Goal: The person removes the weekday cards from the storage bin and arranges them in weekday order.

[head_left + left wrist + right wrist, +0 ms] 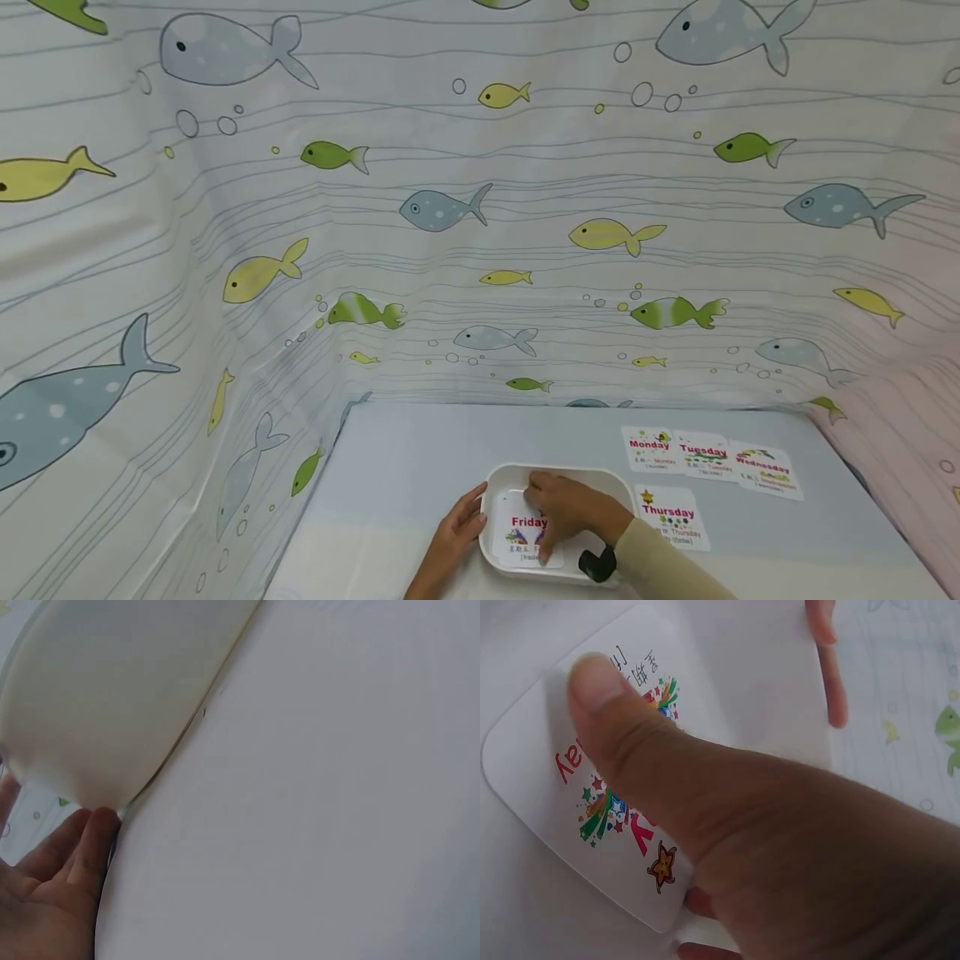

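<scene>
A white rounded tray [600, 483] lies on the table near its front, with a white "Friday" card [517, 546] inside it. My right hand [570, 508] reaches over the tray and grips this card, thumb on one side and fingers at the far edge. In the right wrist view the thumb lies across the printed face of the card [544, 742], and the other fingertips show past its edge. My left hand [457, 525] holds the left end of the tray. Seen from the left wrist, its fingertips [101, 825] touch the tray's outer wall [112, 697].
Right of the tray lie a Monday card [648, 458], a Tuesday card [705, 467] and a Wednesday card [765, 479] in a row, slightly overlapping. Below them a Thursday card [670, 529] sits close to the tray. A fish-patterned curtain [555, 183] surrounds the table [405, 450].
</scene>
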Motion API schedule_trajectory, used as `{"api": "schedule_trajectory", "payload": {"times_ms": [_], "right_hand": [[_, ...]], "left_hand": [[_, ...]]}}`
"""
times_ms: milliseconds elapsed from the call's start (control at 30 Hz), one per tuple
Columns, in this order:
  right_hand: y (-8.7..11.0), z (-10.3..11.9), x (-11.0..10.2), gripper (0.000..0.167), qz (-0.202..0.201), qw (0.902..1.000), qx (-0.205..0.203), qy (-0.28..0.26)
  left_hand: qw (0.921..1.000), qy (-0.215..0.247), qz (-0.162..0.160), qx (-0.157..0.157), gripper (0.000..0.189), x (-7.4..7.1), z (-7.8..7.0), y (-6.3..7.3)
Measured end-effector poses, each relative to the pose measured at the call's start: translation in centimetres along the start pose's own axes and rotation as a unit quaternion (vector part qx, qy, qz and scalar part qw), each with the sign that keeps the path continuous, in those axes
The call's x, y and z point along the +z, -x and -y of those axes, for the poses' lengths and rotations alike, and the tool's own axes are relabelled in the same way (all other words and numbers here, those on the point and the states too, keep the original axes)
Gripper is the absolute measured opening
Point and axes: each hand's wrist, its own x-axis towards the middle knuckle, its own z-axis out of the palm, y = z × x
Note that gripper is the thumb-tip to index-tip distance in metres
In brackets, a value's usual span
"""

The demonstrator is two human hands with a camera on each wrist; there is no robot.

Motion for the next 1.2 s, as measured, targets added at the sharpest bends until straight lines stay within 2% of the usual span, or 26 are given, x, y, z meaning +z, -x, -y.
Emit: {"api": "schedule_trajectory", "payload": {"times_ms": [467,767,1000,1200], "right_hand": [[0.1,0.6,-0.4,0.092,0.021,0.9988,0.023,0.037],[0.0,1.1,-0.3,0.096,0.040,0.9968,0.062,0.030],[-0.1,1.8,-0.6,0.093,0.057,0.9926,0.103,0.029],[0.1,2.3,-0.7,0.094,0.049,0.9907,0.113,0.058]], "left_hand": [[0.9998,-0.007,-0.009,-0.018,0.052,0.2,0.1,0.1],[0.9996,-0.012,-0.018,-0.018,0.051,0.2,0.0,0.2],[0.9989,-0.014,-0.025,-0.038,0.052,0.2,0.5,0.2],[0.9995,-0.011,-0.020,-0.023,0.050,0.1,0.3,0.1]]}}
